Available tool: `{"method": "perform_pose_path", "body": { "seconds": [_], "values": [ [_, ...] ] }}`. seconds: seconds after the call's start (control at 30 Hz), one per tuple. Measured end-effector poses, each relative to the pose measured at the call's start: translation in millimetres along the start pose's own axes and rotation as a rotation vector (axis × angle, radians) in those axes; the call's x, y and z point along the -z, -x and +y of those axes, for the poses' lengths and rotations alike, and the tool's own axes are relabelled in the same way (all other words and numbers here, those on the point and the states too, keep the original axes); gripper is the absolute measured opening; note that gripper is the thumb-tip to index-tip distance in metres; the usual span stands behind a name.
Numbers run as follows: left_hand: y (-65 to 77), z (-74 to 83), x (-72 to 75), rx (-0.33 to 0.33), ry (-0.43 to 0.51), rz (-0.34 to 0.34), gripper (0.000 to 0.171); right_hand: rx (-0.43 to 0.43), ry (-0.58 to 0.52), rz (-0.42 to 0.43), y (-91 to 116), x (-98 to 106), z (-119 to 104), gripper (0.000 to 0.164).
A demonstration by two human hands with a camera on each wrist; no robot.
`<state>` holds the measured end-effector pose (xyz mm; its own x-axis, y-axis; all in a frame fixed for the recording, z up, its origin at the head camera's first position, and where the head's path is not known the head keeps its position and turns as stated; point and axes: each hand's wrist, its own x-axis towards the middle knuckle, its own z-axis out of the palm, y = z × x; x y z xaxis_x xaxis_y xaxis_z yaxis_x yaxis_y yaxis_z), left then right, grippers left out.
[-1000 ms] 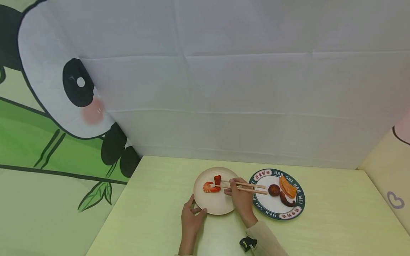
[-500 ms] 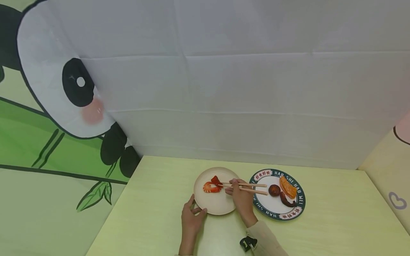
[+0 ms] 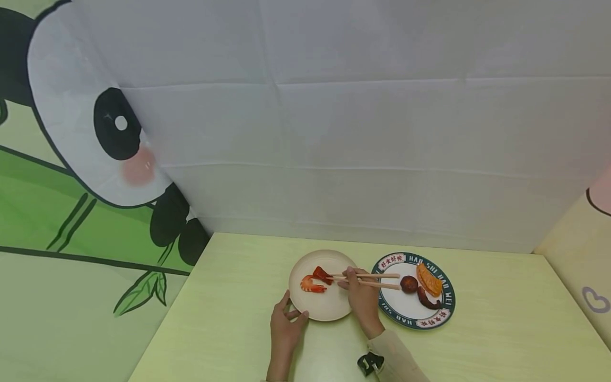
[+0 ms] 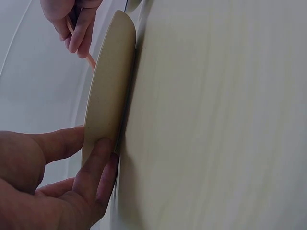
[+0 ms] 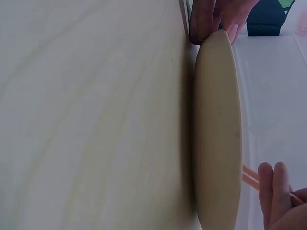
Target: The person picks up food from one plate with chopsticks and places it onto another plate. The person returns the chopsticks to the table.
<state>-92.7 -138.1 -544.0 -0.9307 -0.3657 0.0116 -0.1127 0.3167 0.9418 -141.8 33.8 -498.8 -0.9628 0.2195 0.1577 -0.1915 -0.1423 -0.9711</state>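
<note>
Near the table's far edge, a beige plate [image 3: 329,310] bears a shrimp [image 3: 310,285] and a glossy red-brown food piece [image 3: 322,274], which lies tilted against the shrimp's upper right. My left hand [image 3: 287,326] grips the plate's lower left rim; in the left wrist view the thumb sits at the rim and the other fingers press the plate's outer wall [image 4: 108,96]. Over the plate's right side, my right hand [image 3: 363,302] holds a pair of wooden chopsticks [image 3: 387,275], their tips at the red-brown piece. In the right wrist view the plate hides the tips.
To the right stands a white plate with a dark green lettered rim [image 3: 446,313]. On it lie a round brown piece [image 3: 409,284], an orange ridged dumpling-like piece [image 3: 429,280] and a dark curved piece [image 3: 427,300]. A pale wall cloth [image 3: 334,132] rises behind the table.
The red-brown piece has tipped over from upright and come down beside the shrimp. The shrimp has shifted slightly left and down. The chopsticks moved slightly right; my left hand stayed.
</note>
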Motion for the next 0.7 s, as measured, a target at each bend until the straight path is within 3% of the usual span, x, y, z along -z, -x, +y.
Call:
{"method": "perform_pose_path", "body": {
  "seconds": [0.43, 0.7],
  "values": [
    [-0.4, 0.6, 2.1, 0.009, 0.004, -0.007, 0.070, 0.016, -0.128, 0.078, -4.4, 11.8, 16.6, 0.019],
    [-1.0, 1.9, 2.8, 0.014, 0.025, -0.017, 0.070, -0.023, -0.187, 0.124, -10.6, 21.4, 35.5, 0.030]
  ]
}}
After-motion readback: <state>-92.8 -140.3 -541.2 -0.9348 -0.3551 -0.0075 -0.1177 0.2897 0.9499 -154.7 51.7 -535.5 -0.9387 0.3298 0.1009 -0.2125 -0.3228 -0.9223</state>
